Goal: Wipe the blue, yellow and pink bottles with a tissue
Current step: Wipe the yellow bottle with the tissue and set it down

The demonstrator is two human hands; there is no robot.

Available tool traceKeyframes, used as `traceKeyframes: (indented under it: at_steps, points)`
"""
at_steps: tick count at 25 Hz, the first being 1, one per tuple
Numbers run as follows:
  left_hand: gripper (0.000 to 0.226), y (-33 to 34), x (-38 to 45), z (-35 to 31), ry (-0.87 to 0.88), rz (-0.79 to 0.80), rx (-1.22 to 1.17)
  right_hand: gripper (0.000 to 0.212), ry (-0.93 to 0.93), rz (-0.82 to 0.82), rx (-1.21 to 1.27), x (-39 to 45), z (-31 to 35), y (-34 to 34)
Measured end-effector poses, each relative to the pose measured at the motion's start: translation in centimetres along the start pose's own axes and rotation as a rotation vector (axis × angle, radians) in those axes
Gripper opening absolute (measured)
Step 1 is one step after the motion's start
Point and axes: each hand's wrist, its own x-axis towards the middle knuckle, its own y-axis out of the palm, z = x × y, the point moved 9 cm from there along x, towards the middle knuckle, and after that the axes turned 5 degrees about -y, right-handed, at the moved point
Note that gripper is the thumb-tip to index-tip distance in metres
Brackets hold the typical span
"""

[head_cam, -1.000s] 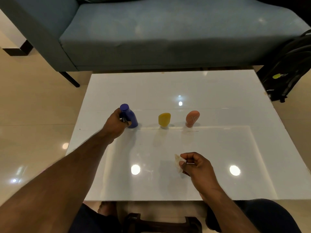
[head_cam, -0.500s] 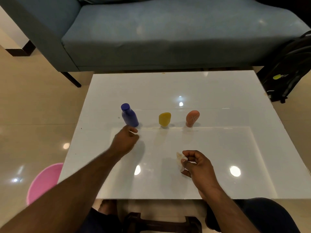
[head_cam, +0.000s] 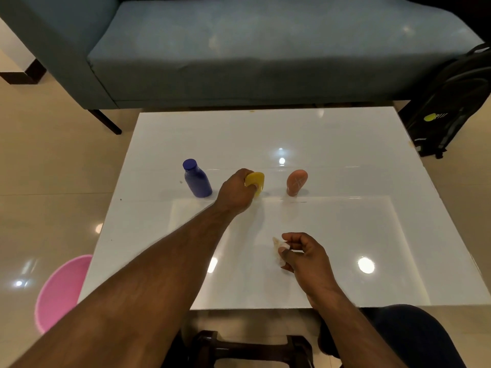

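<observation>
White and glossy, the bench (head_cam: 332, 134) carries the blue bottle (head_cam: 198, 181), yellow bottle (head_cam: 256, 181) and pink bottle (head_cam: 296, 183) in a row. Your left hand (head_cam: 235, 191) has its grip curled round the yellow one; your right hand (head_cam: 305, 254) pinches the tissue (head_cam: 277, 247). Lift steadily, bring bottle to tissue, and wipe all round.

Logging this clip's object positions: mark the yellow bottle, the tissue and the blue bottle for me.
yellow bottle (head_cam: 257, 179): head view, on its upper body beside the gripping thumb.
tissue (head_cam: 277, 244): head view, on the crumpled end sticking out of the fingers.
blue bottle (head_cam: 198, 183): head view, on the middle of its body.
</observation>
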Motion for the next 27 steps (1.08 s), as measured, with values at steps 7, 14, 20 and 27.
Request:
traceKeyframes:
  at_steps: [7, 14, 20, 27]
  points:
    - [0.049, -0.3, -9.9, 5.2, -0.442, 0.192, -0.952, 0.015, 0.010, -0.024, 0.032, -0.4, 0.7, -0.1]
    - [0.056, 0.1, -21.2, 7.5, -0.564, 0.252, -1.306, 0.017, 0.004, 0.034, 0.124, -4.8, 1.8, 0.5]
    - [0.045, 0.1, -26.1, 7.4, -0.493, 0.269, -1.356, 0.016, -0.113, 0.065, 0.317, -9.8, 6.2, 1.2]
    - [0.043, -0.2, -27.4, 8.5, -0.467, 0.219, -1.336, 0.022, -0.540, 0.066, -0.378, -14.2, 12.5, 5.0]
